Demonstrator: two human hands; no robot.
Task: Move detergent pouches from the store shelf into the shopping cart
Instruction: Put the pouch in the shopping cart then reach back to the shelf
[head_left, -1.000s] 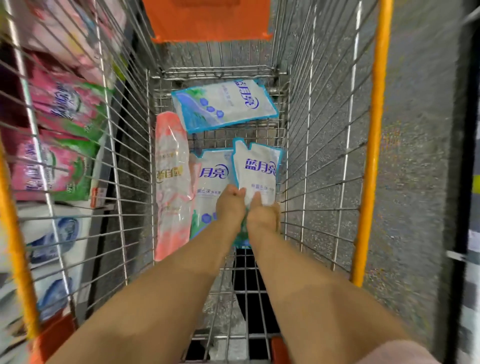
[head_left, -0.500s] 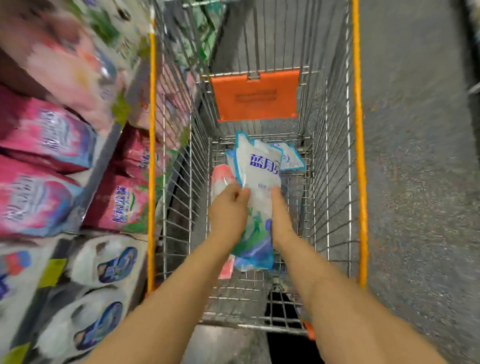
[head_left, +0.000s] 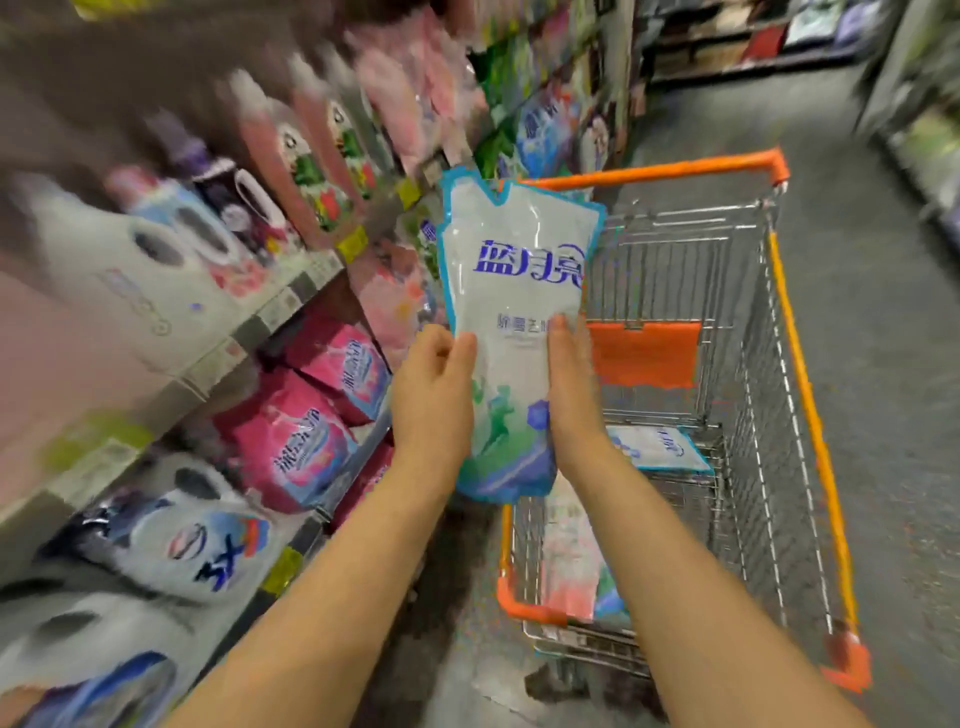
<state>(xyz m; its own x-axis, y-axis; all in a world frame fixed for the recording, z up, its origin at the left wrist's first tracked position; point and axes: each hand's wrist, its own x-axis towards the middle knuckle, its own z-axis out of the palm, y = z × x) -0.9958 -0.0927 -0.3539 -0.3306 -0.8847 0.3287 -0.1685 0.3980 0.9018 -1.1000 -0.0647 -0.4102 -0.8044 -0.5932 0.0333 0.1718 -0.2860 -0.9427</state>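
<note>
Now: pouch (head_left: 514, 291) upright between hands; left hand (head_left: 434, 395) grips left edge, right hand (head_left: 571, 400) grips right edge, near cart (head_left: 800, 374).

Both hands, left hand (head_left: 434, 395) and right hand (head_left: 574, 400), hold a white-blue detergent pouch (head_left: 511, 322) upright, shopping cart (head_left: 779, 395) to their right, shelf (head_left: 208, 358) left.

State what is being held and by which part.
The detergent pouch, by its lower half: left hand on its left edge, right hand on its right.
</note>
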